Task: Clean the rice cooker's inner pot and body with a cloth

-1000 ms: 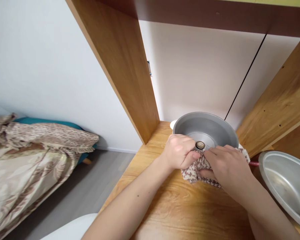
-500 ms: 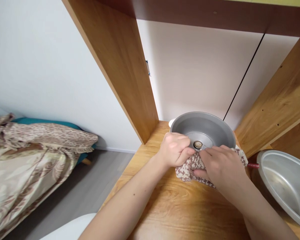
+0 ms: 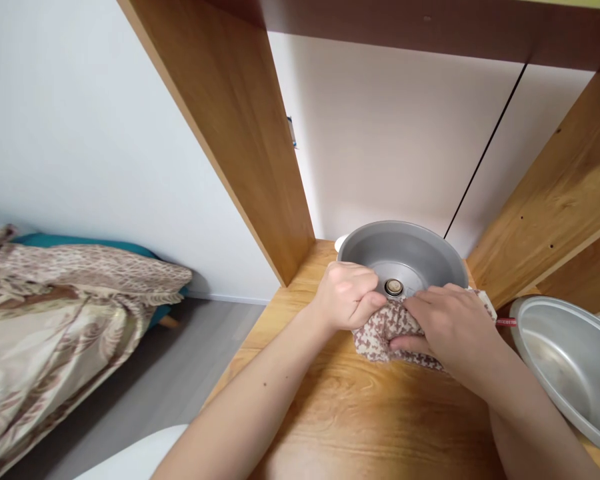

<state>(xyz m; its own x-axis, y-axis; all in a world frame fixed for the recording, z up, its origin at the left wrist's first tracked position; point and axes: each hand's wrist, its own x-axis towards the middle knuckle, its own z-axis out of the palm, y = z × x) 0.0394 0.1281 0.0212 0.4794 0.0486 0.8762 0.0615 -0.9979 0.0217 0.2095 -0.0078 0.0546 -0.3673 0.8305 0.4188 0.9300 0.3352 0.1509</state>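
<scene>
The grey-walled rice cooker body (image 3: 403, 243) stands on a wooden surface against the back panel, a round metal sensor (image 3: 393, 287) at the middle of its floor. My left hand (image 3: 350, 295) is closed at the cooker's near left rim, its thumb beside the cloth. My right hand (image 3: 450, 327) presses a brown-and-cream patterned cloth (image 3: 387, 330) over the near rim, thumb outside and fingers reaching over the inside. The cloth hangs down the cooker's front and also shows past the right side of my hand. Both hands hide much of the near rim.
On the right, an oval silver metal pot (image 3: 575, 360) stands close to my right forearm. Wooden posts (image 3: 230, 133) flank the cooker, with a dark shelf edge (image 3: 405, 30) above. A patterned bedspread (image 3: 40, 333) lies far left. A white rounded edge (image 3: 135, 460) shows at the bottom.
My right hand has slid slightly right along the rim with the cloth, exposing more of the cloth between the hands. My left hand stays at the rim. The view has shifted a little.
</scene>
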